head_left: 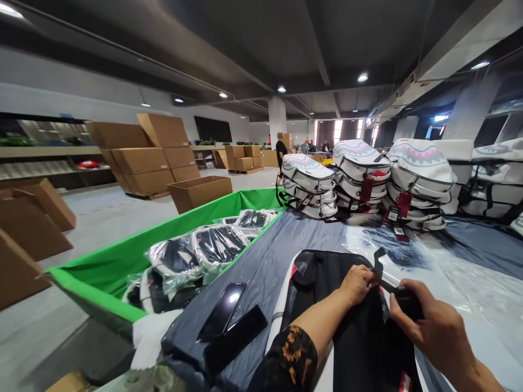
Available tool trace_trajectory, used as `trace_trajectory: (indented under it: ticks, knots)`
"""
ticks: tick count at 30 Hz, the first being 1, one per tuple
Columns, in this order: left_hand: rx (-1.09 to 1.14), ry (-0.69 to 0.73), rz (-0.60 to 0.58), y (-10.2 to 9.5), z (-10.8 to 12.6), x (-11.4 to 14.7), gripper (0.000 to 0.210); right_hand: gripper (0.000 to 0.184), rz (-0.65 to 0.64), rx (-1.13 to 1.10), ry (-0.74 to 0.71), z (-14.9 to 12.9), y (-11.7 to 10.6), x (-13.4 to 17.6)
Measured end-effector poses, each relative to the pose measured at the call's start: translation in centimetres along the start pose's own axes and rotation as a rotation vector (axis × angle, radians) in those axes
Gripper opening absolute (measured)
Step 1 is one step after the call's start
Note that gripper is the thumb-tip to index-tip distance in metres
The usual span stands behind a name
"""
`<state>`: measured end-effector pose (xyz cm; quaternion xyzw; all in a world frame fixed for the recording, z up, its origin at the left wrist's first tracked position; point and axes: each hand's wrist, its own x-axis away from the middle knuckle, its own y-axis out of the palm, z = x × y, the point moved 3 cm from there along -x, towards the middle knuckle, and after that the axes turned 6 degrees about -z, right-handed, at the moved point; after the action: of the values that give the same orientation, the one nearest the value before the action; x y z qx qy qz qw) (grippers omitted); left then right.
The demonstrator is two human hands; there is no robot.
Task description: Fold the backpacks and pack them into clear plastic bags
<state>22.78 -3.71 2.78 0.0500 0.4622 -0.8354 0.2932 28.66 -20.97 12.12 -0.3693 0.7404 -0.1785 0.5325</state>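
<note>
Here's the backpack on the worktop, two smartphones lying left, a bin farther left, stacked backpacks behind.

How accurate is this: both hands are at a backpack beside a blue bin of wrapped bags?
The bin is green, not blue, as the head view shows; left hand and right hand are at a backpack beside that bin of wrapped bags.
</note>
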Motion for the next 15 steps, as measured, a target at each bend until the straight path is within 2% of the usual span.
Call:
trace_trajectory:
  ticks: [2,3,5,7,8,10,11,12,15]
  knots:
    - [0.008,-0.028,-0.017,-0.7,0.9,0.6,0.011,0.050,0.015,-0.068,0.134,0.6,-1.9,-0.5]
    - [0.016,-0.042,0.015,-1.4,1.7,1.0,0.013,0.054,-0.007,-0.106,0.203,1.3,-2.6,-0.9]
    - [0.032,-0.008,0.154,-3.2,4.1,2.0,0.044,0.061,-0.073,-0.173,0.289,2.3,-3.5,-2.0]
    - [0.051,0.127,0.265,-5.2,6.7,2.3,0.066,0.063,-0.148,-0.235,0.279,2.5,-3.7,-3.2]
    - [0.064,0.195,0.260,-6.0,7.8,2.2,0.063,0.062,-0.183,-0.264,0.251,2.2,-3.8,-3.9]
    - [0.090,0.251,0.146,-7.1,9.0,1.5,0.034,0.063,-0.237,-0.320,0.205,1.4,-4.1,-5.2]
    - [0.097,0.233,0.095,-7.5,9.1,1.2,0.019,0.063,-0.262,-0.349,0.196,1.0,-4.4,-5.8]
    - [0.095,0.191,0.077,-7.8,8.9,1.3,0.013,0.063,-0.294,-0.383,0.192,0.8,-4.8,-6.4]
    - [0.114,0.003,0.176,-8.1,7.9,3.8,0.024,0.067,-0.436,-0.487,0.152,1.3,-5.2,-7.8]
